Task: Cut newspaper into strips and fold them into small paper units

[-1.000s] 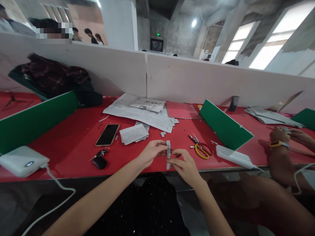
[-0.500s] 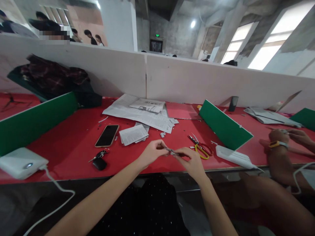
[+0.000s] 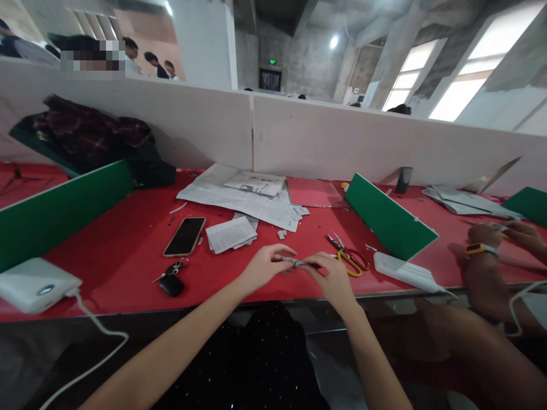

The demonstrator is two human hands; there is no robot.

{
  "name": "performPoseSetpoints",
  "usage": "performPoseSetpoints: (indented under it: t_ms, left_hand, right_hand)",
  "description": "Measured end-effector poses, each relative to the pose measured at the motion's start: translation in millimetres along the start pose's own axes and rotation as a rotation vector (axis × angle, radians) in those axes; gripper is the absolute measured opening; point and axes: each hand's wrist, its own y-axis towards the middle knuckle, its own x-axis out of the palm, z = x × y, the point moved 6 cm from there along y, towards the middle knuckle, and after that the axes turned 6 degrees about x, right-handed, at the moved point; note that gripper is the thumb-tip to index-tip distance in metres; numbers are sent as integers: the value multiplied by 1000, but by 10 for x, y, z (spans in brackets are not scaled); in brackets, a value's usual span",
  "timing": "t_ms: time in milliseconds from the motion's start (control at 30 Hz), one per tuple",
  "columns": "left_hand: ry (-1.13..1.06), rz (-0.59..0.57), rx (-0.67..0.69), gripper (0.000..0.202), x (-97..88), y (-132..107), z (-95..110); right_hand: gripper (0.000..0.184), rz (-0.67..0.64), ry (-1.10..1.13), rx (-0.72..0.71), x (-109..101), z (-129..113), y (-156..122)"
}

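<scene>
My left hand point(image 3: 264, 266) and my right hand point(image 3: 330, 279) meet over the front edge of the red table point(image 3: 119, 250). Both pinch a narrow folded newspaper strip point(image 3: 294, 262), which lies flat between the fingertips. Just right of my right hand lie scissors point(image 3: 348, 257) with red and yellow handles. A small stack of cut newspaper pieces point(image 3: 231, 232) rests behind my left hand, and a larger spread of newspaper point(image 3: 239, 196) lies farther back.
A black phone point(image 3: 184, 236), keys with a fob point(image 3: 171, 279) and a white power bank point(image 3: 36, 283) with a cable lie to the left. Green dividers point(image 3: 388, 217) stand at both sides. Another person's hands point(image 3: 491, 239) work at the right. A white partition wall runs behind.
The strip stood upright between my hands a second ago; it now lies flat, pinched from both ends. My hands stayed in place.
</scene>
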Motion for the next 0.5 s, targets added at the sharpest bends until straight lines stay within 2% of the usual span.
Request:
performPoseSetpoints:
  t_ms: [233,400,500]
  left_hand:
    - [337,-13,165,18,23,-19,52]
    - [402,5,173,20,1,-12,60]
    - [392,3,185,19,-23,7,57]
  right_hand:
    - [13,17,-56,-16,43,16,14]
    - [9,24,-19,23,87,16,20]
    - [10,65,78,59,88,19,16]
